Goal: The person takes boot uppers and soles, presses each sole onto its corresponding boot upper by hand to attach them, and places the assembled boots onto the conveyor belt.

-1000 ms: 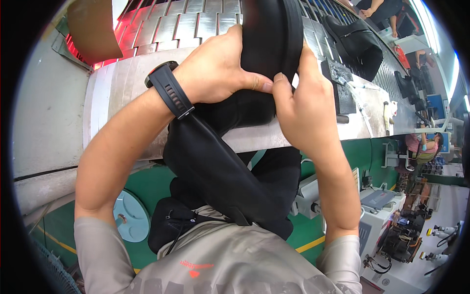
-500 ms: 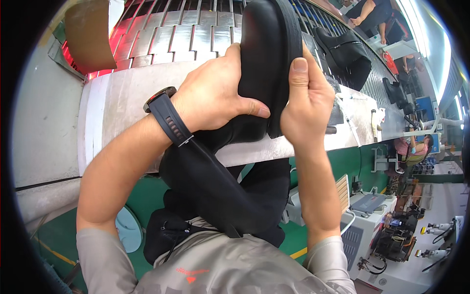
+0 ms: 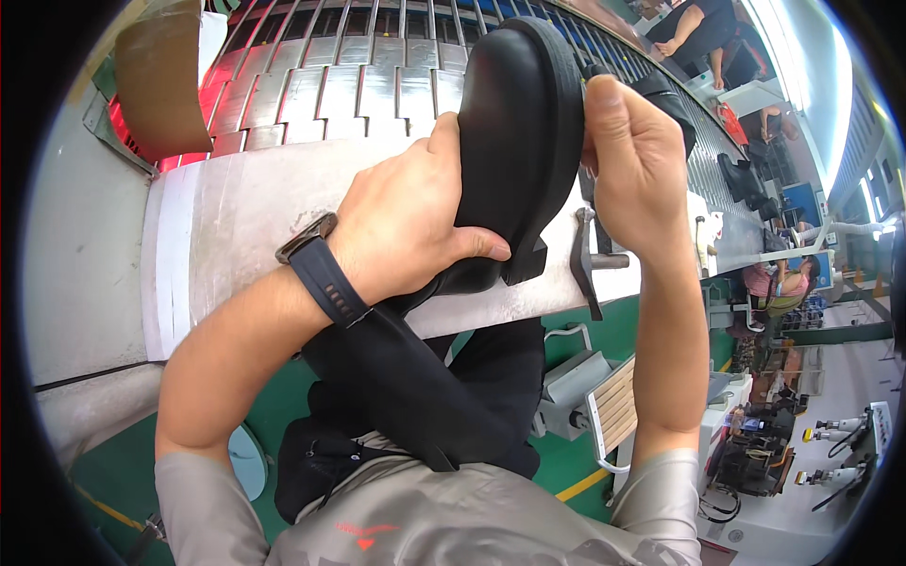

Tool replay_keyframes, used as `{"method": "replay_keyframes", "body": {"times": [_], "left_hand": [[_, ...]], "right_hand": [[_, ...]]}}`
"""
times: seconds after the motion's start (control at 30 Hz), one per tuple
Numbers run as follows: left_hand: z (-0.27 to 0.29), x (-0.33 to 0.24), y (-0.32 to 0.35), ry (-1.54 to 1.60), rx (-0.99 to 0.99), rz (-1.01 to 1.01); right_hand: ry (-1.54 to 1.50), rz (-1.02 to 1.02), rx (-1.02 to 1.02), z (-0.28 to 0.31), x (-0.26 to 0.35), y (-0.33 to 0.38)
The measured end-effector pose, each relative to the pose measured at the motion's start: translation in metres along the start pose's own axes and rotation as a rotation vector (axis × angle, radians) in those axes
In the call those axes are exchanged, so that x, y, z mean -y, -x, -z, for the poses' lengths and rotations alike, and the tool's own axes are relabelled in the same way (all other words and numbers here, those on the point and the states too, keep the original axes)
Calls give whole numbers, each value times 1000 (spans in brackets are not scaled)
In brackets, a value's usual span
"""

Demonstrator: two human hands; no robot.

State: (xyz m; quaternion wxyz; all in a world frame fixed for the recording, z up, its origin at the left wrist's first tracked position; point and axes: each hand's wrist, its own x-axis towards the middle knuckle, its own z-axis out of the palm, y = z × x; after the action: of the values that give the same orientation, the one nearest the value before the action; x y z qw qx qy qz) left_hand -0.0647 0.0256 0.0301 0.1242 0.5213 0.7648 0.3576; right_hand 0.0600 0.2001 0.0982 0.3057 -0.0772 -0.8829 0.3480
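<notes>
A tall black boot point(image 3: 510, 132) lies tilted over the table edge, its toe up and away from me and its long shaft point(image 3: 396, 396) hanging down to my lap. My left hand point(image 3: 406, 217) is closed around the boot at the ankle, thumb across the upper near the heel. At the toe end, my right hand point(image 3: 637, 160) is beside the sole's right edge. Its thumb and fingers are pinched together, and whatever is between them is hidden. Below that hand, a hammer point(image 3: 584, 264) rests at the front edge of the table.
The pale worktable point(image 3: 255, 208) borders a conveyor of metal slats point(image 3: 330, 94). Another black boot point(image 3: 665, 99) stands on the conveyor behind my right hand. A brown panel point(image 3: 160, 80) hangs at the far left. Co-workers are farther off at the right, with a wooden-slatted stand point(image 3: 613, 406) below.
My right hand has come off its grip on the sole and moved right, its fingers now pinched. The boot has turned slightly, showing more sole edge and heel. The hammer has come into sight.
</notes>
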Motion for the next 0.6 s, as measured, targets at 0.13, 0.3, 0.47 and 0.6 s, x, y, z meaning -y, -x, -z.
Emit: {"method": "replay_keyframes", "body": {"times": [0.13, 0.3, 0.47, 0.6], "left_hand": [[-9, 6, 1, -45, -115, -127], [-5, 1, 0, -69, -76, -111], [-5, 5, 4, -70, -104, -145], [-3, -7, 12, -116, -125, -162]], "right_hand": [[233, 94, 29, 5, 3, 1], [472, 262, -8, 2, 18, -2], [525, 267, 39, 6, 25, -11], [176, -121, 150, 18, 16, -28]]}}
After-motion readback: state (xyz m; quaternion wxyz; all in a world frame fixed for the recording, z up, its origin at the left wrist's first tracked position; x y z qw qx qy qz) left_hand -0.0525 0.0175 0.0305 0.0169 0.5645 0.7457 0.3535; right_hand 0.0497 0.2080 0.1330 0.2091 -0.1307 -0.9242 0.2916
